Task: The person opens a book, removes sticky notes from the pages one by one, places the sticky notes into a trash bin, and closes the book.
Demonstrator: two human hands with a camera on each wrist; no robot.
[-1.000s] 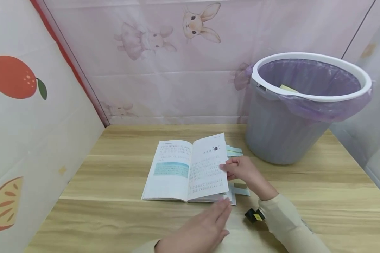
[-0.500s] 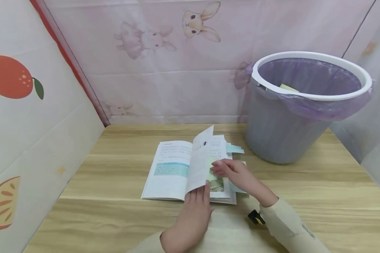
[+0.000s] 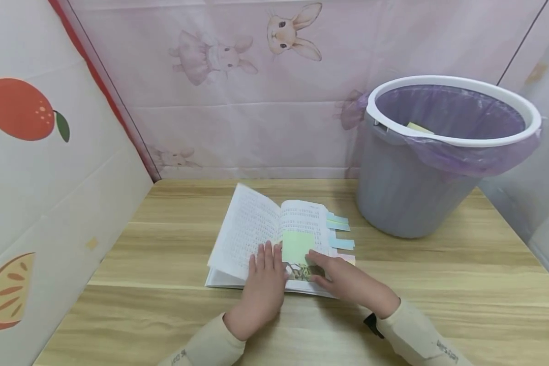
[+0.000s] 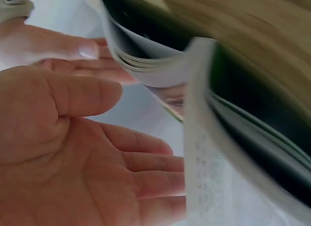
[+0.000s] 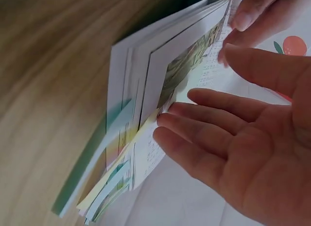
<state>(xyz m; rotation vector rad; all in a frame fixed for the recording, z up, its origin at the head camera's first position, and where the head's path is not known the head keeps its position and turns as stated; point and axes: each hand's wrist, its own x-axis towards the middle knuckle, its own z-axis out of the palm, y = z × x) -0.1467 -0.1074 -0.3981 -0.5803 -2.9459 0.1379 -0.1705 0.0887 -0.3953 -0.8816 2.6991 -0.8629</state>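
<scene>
1. Right grip is loose, fingers fairly straight and grasping nothing; its fingertips sit at the near right corner of the light green sticky note.
2. From those fingertips, the note lies ahead and leftward, on the right-hand page of my book; it looks almost square, with no clear long axis.
3. Left grip has straight fingers against the left-hand page, the note ahead and to its right; my right grip is nearer.

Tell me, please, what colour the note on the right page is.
The note is pale green, clearest in the head view.
</scene>
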